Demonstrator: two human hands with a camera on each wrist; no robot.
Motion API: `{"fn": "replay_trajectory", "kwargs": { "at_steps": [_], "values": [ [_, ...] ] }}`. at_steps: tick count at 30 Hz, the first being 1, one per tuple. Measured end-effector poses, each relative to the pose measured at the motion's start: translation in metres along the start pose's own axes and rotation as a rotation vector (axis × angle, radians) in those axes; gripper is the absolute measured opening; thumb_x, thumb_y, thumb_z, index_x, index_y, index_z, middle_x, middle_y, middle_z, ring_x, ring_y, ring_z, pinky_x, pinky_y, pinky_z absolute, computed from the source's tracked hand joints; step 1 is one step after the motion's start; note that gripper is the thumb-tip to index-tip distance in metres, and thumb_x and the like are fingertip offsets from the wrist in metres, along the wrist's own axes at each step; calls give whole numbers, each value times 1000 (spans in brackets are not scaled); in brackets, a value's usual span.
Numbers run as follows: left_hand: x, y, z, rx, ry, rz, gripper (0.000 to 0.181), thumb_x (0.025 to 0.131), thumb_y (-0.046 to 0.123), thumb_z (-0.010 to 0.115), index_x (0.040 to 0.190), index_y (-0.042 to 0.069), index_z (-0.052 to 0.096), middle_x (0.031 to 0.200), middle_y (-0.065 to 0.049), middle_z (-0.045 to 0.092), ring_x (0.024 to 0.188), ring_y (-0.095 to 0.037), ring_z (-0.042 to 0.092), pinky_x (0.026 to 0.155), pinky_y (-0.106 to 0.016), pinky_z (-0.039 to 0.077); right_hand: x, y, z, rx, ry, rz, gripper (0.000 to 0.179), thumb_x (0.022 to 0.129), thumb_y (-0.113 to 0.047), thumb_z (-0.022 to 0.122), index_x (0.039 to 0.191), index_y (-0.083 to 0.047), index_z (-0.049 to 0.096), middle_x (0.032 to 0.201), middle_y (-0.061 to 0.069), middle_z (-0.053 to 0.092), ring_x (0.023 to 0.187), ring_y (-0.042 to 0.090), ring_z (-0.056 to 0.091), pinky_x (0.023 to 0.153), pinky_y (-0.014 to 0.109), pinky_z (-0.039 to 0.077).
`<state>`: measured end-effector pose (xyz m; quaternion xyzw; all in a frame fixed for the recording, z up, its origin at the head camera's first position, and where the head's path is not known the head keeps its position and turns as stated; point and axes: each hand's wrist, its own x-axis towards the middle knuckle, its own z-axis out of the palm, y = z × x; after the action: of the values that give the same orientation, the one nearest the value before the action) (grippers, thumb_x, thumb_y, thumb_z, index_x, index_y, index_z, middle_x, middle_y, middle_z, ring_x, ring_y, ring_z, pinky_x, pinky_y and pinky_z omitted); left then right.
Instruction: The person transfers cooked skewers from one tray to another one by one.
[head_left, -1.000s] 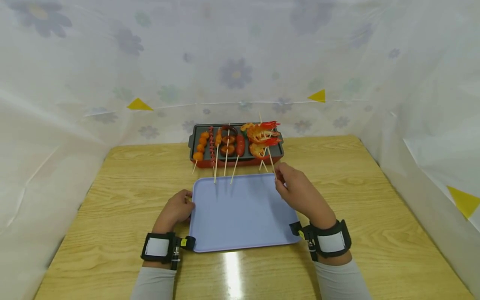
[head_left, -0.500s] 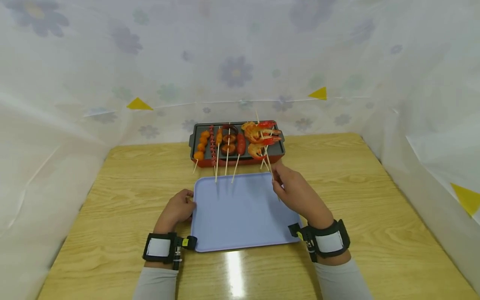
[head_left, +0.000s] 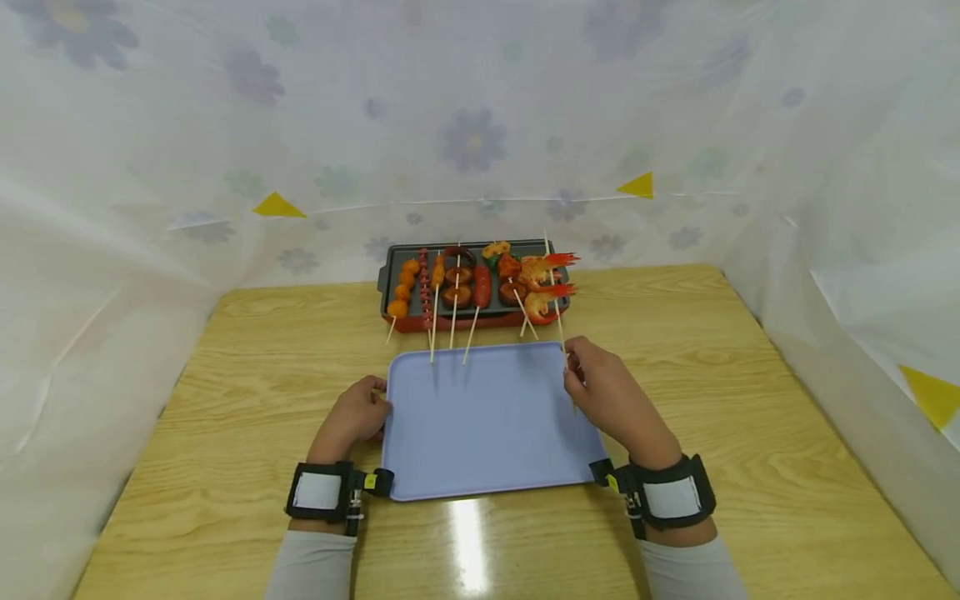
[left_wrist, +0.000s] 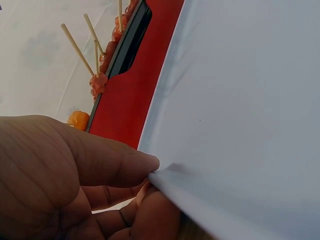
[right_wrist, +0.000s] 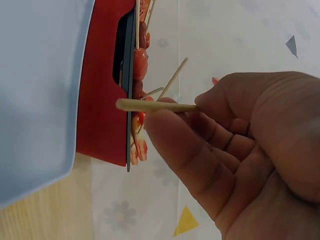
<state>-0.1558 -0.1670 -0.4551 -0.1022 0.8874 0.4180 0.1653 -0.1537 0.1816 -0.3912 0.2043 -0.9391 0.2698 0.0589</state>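
Observation:
My left hand [head_left: 358, 411] pinches the left rim of a pale blue rectangular tray [head_left: 487, 425]. In the left wrist view the thumb lies on top of the rim and the fingers curl underneath. My right hand [head_left: 606, 393] pinches the wooden stick [right_wrist: 150, 105] of a shrimp skewer [head_left: 537, 271] between thumb and fingertips, over the tray's right side. Orange shrimp with red tails on this skewer overlap the right end of a small tabletop grill [head_left: 495, 322]. The grill has a black plate and a red base, and stands just behind the tray.
Several skewers lie side by side on the grill: orange balls [head_left: 402, 290], thin red pieces [head_left: 424, 287], brown round slices [head_left: 455, 297] and a red sausage [head_left: 482, 286]. Their sticks jut toward the tray. A flowered white sheet [head_left: 472, 100] hangs behind the wooden table [head_left: 262, 358].
My right hand has shifted to the right with the shrimp skewer, which now uncovers a mixed skewer with a brown slice on the grill. The left hand stays on the tray rim.

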Motion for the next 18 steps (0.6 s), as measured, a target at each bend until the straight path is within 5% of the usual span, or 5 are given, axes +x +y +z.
{"fn": "replay_trajectory", "kwargs": {
  "at_steps": [18],
  "values": [
    [-2, -1, 0, -34, 3, -9, 40, 89, 11, 49, 128, 3, 45, 87, -13, 54, 66, -21, 56, 53, -30, 48, -33, 18, 13, 32, -80, 152, 31, 91, -6, 53, 118, 9, 51, 78, 6, 58, 56, 8, 52, 45, 26, 45]
  ]
}}
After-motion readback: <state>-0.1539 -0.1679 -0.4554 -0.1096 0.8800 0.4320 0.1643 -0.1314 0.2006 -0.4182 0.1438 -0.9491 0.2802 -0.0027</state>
